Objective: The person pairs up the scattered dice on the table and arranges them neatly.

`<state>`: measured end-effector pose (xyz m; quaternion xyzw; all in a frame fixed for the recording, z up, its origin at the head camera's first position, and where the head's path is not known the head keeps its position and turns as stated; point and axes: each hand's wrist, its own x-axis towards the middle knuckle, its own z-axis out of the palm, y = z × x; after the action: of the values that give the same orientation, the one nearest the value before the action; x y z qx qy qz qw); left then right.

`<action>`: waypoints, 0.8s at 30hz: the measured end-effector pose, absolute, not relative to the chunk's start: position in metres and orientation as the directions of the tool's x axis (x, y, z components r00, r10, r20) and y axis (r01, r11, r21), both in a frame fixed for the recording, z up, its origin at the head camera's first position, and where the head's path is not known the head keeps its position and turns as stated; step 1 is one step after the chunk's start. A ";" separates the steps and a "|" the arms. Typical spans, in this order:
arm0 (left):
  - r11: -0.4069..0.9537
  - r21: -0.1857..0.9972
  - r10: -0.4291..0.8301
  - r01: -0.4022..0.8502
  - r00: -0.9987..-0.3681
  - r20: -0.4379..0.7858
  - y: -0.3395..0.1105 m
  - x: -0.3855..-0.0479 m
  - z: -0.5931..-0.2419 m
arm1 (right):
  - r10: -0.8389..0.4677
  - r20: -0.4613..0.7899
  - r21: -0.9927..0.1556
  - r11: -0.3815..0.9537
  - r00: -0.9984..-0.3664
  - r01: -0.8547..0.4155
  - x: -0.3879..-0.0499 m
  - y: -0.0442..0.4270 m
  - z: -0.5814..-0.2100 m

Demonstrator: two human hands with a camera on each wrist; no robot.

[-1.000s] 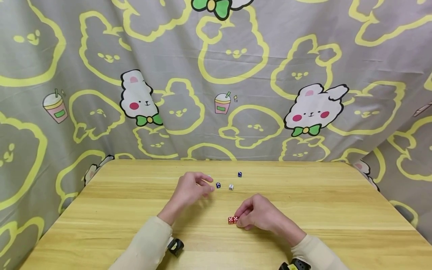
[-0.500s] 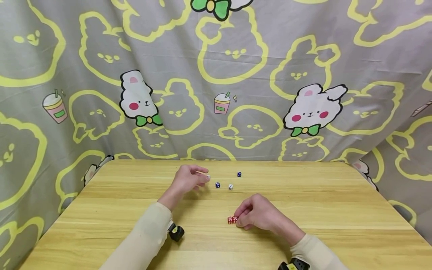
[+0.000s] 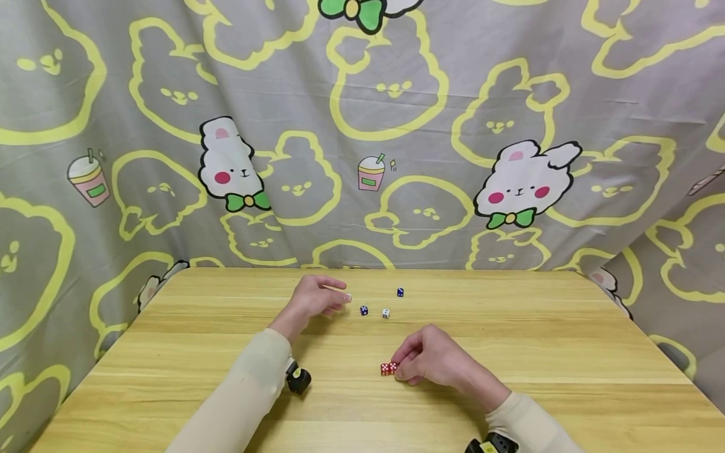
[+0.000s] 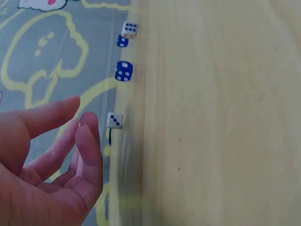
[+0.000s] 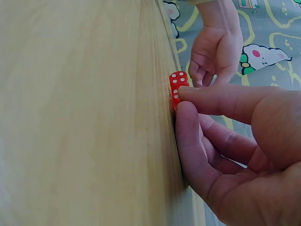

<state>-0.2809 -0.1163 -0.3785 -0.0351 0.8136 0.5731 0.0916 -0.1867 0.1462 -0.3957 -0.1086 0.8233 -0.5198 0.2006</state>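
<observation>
Two red dice sit side by side on the wooden table near its middle. My right hand pinches the right one between thumb and forefinger; in the right wrist view a red die shows white pips beyond my fingertips. Farther back, my left hand hovers beside a white die, thumb and fingers apart and loosely bent. In the left wrist view a gap separates those fingers from the white die, and they hold nothing.
Right of the left hand lie a blue die, another white die and a second blue die near the back. The wooden table ends at a grey patterned curtain.
My left hand has drawn left and back, away from the nearer blue die, and the left white die now shows more fully. My right hand stays at the red dice.
</observation>
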 end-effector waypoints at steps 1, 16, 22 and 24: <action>0.341 0.925 0.048 -0.167 -0.980 -0.195 -0.117 -0.283 -0.379 | -0.387 -0.217 -0.899 0.437 -0.896 0.029 -0.187 0.146 -0.396; 0.379 0.909 0.034 -0.175 -0.979 -0.203 -0.117 -0.297 -0.387 | -0.383 -0.210 -0.898 0.440 -0.900 0.022 -0.188 0.144 -0.395; 0.412 0.893 0.010 -0.181 -0.979 -0.204 -0.115 -0.297 -0.390 | -0.380 -0.220 -0.899 0.436 -0.898 0.036 -0.189 0.144 -0.395; 0.426 0.887 0.004 -0.176 -0.980 -0.197 -0.114 -0.297 -0.390 | -0.381 -0.220 -0.900 0.433 -0.898 0.037 -0.188 0.144 -0.395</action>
<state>-0.2973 -0.1136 -0.3897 -0.0513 0.8402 0.5331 0.0845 -0.1880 0.1442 -0.3954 -0.1046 0.8225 -0.5219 0.2004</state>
